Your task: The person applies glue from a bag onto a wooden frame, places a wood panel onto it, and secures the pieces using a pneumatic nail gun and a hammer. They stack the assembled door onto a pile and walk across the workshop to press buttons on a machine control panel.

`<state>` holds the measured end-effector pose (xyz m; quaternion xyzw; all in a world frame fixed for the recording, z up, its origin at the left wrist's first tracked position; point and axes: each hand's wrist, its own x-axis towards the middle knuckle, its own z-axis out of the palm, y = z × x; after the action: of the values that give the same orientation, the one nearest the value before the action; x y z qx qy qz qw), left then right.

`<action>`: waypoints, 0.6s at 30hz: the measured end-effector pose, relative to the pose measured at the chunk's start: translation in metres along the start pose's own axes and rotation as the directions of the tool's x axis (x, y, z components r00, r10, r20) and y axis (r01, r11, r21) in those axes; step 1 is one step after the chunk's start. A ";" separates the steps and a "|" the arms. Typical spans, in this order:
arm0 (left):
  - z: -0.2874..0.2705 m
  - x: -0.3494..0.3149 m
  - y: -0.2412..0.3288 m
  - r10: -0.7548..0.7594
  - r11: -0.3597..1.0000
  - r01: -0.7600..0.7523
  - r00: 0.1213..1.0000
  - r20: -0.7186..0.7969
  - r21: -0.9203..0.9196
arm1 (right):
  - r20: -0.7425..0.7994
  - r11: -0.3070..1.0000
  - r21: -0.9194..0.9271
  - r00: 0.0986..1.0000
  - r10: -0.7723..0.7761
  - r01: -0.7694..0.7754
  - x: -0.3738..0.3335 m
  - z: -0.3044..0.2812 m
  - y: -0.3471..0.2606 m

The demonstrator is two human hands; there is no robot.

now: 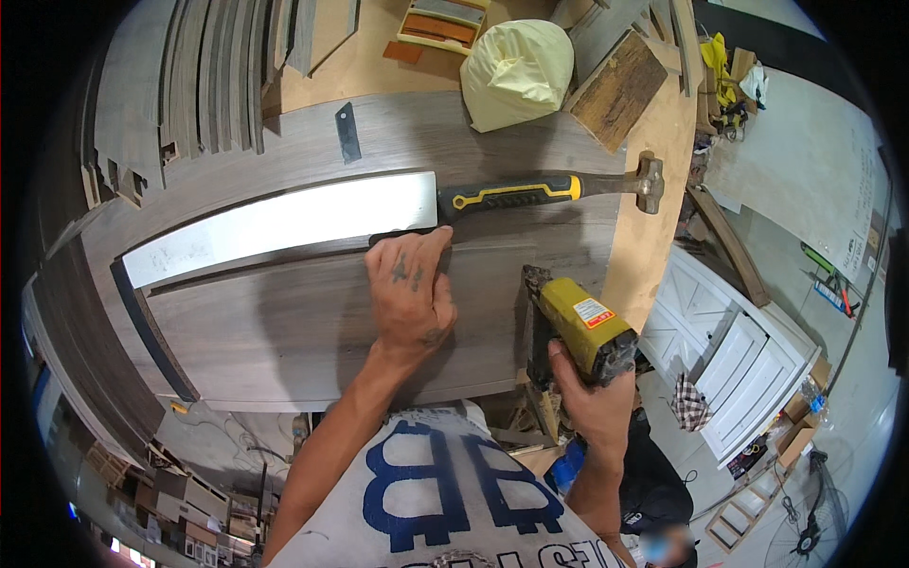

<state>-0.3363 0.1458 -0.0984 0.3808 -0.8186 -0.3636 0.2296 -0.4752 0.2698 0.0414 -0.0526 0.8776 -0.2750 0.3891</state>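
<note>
The work looked only partway along, as a judgement from the layout. The white board [284, 227] lay flat on the wood-covered bench [649, 251], with one dark strip [390, 236] along its near edge and one charcoal edge piece [156, 331] running toward the wearer from its left end. Setting out seemed done; fastening seemed left, though the view was too coarse to tell whether any fastener was already in.

The left hand [409, 289] had its fingers bent down onto the dark strip, by the white board's near right corner; whether they gripped or merely pressed, I could not tell. The right hand [589, 393] had its fingers wrapped around the nail gun [587, 327], nearer the wearer than the white board and right of it, apart from both it and the strip.

Counted around the white board: one hammer [516, 194] off its right end, one dark metal plate [347, 133] just beyond its far edge, and, farther beyond, one cream bag [518, 76], one brown wood block [620, 90] and one open box [443, 23]. The grey strips [213, 76] beyond its left part overlapped too much to count.
</note>
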 end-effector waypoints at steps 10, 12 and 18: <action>0.000 0.000 0.000 0.007 1.000 -0.007 1.000 -0.010 -0.012 | -0.010 0.999 -0.042 1.000 0.020 -0.020 0.000 0.003 -0.002; 0.000 0.000 0.001 0.014 1.000 -0.014 1.000 -0.007 -0.020 | -0.006 0.999 -0.052 1.000 0.007 -0.007 0.000 0.003 -0.002; 0.002 -0.001 -0.001 0.014 1.000 -0.014 0.999 -0.033 0.002 | 0.028 0.965 -0.177 0.981 -0.191 0.193 0.003 0.003 -0.008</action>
<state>-0.3368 0.1466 -0.1003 0.3813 -0.8176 -0.3550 0.2453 -0.4759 0.2605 0.0417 -0.1734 0.8873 -0.2313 0.3592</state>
